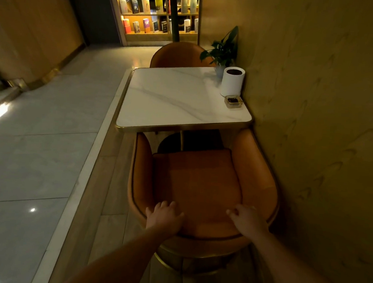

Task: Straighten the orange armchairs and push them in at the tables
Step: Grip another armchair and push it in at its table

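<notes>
An orange armchair stands right in front of me, its seat facing a white marble table with a gold rim. The front of its arms just reaches the table's near edge. My left hand lies over the top of the backrest on the left, fingers curled onto it. On the right side of the same backrest rests my right hand, fingers spread over the rim. A second orange armchair sits at the far side of the table, its back tucked against the far edge.
A white cylinder container, a small ashtray and a potted plant stand at the table's right side by the wall. A raised floor edge runs along the left. A lit bookshelf stands at the back.
</notes>
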Demonstrator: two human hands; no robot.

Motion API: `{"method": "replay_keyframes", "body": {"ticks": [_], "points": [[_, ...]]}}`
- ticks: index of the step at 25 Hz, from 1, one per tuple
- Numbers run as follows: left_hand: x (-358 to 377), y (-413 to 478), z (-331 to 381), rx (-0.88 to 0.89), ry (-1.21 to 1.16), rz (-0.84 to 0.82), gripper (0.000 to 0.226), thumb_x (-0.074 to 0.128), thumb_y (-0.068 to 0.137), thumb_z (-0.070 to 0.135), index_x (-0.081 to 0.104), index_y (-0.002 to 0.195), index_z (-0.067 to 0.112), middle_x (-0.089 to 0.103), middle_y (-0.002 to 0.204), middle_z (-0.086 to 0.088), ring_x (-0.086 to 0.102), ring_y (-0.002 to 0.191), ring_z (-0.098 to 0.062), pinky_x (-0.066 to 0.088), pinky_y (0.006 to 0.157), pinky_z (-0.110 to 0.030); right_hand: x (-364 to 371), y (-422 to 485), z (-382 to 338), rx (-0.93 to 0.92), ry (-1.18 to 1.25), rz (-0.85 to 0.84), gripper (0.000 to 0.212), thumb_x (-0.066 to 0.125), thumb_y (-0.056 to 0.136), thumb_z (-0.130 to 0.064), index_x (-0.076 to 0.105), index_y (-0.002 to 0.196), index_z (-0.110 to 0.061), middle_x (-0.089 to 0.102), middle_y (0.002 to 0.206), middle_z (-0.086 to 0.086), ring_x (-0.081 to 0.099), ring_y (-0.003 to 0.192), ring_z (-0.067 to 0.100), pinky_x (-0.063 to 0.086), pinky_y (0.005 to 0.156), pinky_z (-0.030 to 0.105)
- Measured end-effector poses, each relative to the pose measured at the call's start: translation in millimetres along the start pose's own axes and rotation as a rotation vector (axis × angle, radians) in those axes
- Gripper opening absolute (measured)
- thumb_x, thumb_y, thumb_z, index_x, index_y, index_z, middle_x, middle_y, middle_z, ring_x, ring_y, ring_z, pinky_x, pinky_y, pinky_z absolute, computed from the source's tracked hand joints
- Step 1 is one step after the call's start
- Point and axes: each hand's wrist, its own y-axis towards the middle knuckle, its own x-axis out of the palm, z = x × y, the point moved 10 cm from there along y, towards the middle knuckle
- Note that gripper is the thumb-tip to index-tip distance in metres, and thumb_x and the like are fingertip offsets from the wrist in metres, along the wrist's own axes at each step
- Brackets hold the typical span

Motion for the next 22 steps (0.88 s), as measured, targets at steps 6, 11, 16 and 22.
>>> {"method": "replay_keyframes", "body": {"ticks": [6, 11, 16, 22], "points": [[-43.6, -22.1, 0.6, 0.093, -0.049, 0.073, 0.059, 0.036, 0.098, 0.056, 0.034, 0.151, 0.030, 0.036, 0.157, -0.001, 0.026, 0.148, -0.025, 0.009, 0.121, -0.061, -21.5, -34.1, -35.1, -0.019, 0.054, 0.084, 0.056, 0.038, 0.102, -0.055, 0.046, 0.146, -0.022, 0.045, 0.151, 0.000, 0.034, 0.142, 0.025, 0.032, 0.115, 0.043], [-69.2, -34.0, -2.7, 0.169, -0.035, 0.096, 0.059, 0.034, 0.099, 0.056, 0.030, 0.152, 0.032, 0.032, 0.159, 0.000, 0.022, 0.149, -0.024, 0.010, 0.121, -0.061, -29.1, -60.2, -55.4, -0.040, 0.072, 0.136, 0.054, 0.041, 0.102, -0.054, 0.046, 0.146, -0.023, 0.046, 0.150, -0.002, 0.034, 0.142, 0.022, 0.034, 0.113, 0.040], [-87.8, -29.5, -4.7, 0.258, 0.008, 0.080, 0.063, 0.034, 0.100, 0.057, 0.024, 0.155, 0.028, 0.027, 0.162, -0.003, 0.016, 0.152, -0.026, 0.009, 0.122, -0.061, -38.2, -75.2, -78.0, -0.005, 0.093, 0.198, 0.053, 0.042, 0.102, -0.053, 0.046, 0.146, -0.024, 0.045, 0.150, -0.003, 0.034, 0.142, 0.020, 0.035, 0.114, 0.040], [-115.9, -24.0, 4.3, 0.517, 0.090, 0.040, 0.061, 0.035, 0.101, 0.053, 0.023, 0.155, 0.029, 0.023, 0.164, -0.005, 0.010, 0.153, -0.028, 0.006, 0.122, -0.060, -44.7, -107.3, -116.6, 0.181, 0.122, 0.321, 0.052, 0.041, 0.102, -0.052, 0.045, 0.146, -0.024, 0.045, 0.151, -0.002, 0.038, 0.140, 0.020, 0.038, 0.111, 0.040]]}}
